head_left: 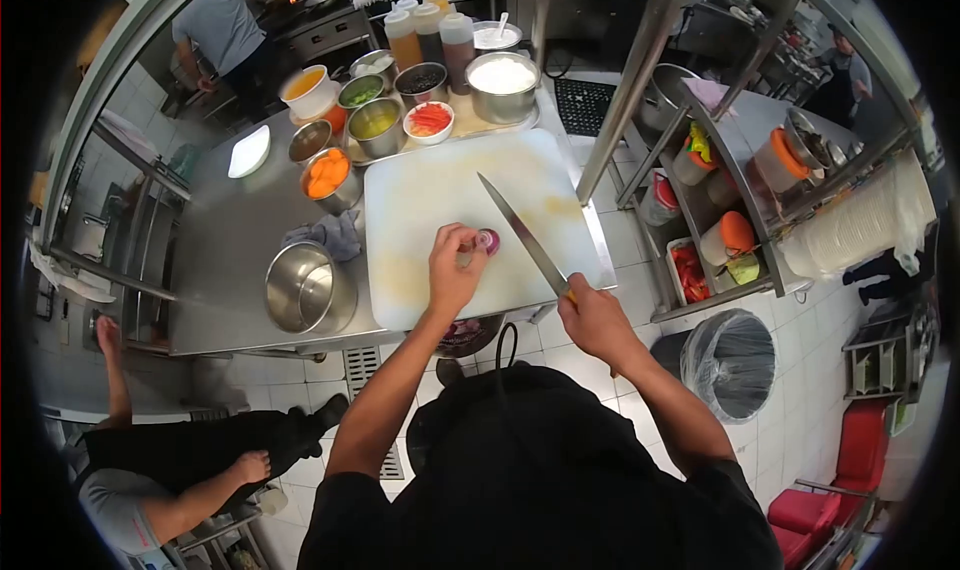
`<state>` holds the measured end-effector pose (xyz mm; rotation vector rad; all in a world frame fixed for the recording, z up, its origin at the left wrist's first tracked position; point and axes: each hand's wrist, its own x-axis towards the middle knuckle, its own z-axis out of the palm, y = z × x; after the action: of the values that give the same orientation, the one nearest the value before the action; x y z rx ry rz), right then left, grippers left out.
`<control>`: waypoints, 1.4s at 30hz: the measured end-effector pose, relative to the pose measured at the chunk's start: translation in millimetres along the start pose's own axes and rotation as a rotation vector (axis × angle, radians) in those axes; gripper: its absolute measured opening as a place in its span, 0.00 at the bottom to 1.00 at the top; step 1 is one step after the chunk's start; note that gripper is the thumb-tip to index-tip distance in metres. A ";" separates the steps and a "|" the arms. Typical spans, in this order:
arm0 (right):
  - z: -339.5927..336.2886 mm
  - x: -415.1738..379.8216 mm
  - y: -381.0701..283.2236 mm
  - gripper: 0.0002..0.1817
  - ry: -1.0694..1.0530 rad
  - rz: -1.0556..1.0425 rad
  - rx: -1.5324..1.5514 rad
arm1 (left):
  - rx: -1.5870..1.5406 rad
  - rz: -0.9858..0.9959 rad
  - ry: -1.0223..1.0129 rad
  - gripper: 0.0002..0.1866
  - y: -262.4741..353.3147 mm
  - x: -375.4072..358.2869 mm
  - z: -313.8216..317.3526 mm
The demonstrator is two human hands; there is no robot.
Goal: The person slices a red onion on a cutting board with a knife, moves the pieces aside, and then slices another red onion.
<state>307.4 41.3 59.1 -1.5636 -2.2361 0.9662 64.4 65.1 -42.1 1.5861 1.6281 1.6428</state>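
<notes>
A red onion [489,241] rests on the white cutting board [430,190], near its middle. My left hand [456,266] is closed on the onion from the left, fingers curled against it. With my right hand [592,320] I grip the handle of a long kitchen knife [528,238] at the board's right edge. The blade points away and to the left across the board, just right of the onion and apart from it.
An empty metal pot [308,288] and a grey cloth [328,235] lie left of the board. Behind it stand a container of orange pieces [327,174], a bowl of red strips [429,121] and several sauce bottles [404,38]. A lined bin [730,365] is at right. Other people work nearby.
</notes>
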 end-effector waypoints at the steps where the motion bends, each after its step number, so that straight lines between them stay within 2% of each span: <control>1: 3.9 -0.2 -2.5 0.11 0.003 -0.028 0.008 | -0.020 0.029 0.019 0.11 -0.8 2.0 1.4; 6: 7.5 14.9 -12.4 0.11 -0.012 -0.155 -0.031 | -0.007 0.030 0.026 0.09 -1.9 4.0 5.3; 9: 6.3 18.0 -26.2 0.09 -0.079 -0.102 -0.054 | -0.038 0.014 0.020 0.09 -1.3 0.2 3.1; 19: 13.0 30.7 -32.1 0.10 -0.136 -0.072 -0.259 | -0.017 0.008 0.016 0.09 -1.7 1.5 4.0; 28: 33.5 49.1 -35.8 0.10 -0.159 -0.050 -0.252 | 0.007 -0.012 0.070 0.08 -0.7 2.1 0.6; 34: 38.6 53.2 -29.5 0.11 -0.123 -0.059 -0.242 | 0.119 0.045 0.063 0.10 -1.2 -0.7 3.0; 38: 47.9 57.2 -24.9 0.12 -0.138 -0.067 -0.217 | 0.102 -0.017 0.067 0.13 -2.6 -0.6 2.0; 42: 61.0 69.8 -15.9 0.13 -0.165 -0.084 -0.233 | 0.099 0.081 0.041 0.17 0.7 -4.2 -0.9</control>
<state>234.9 78.2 11.9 -1.5135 -2.5877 0.8663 65.3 61.0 -43.1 1.6977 1.7111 1.6689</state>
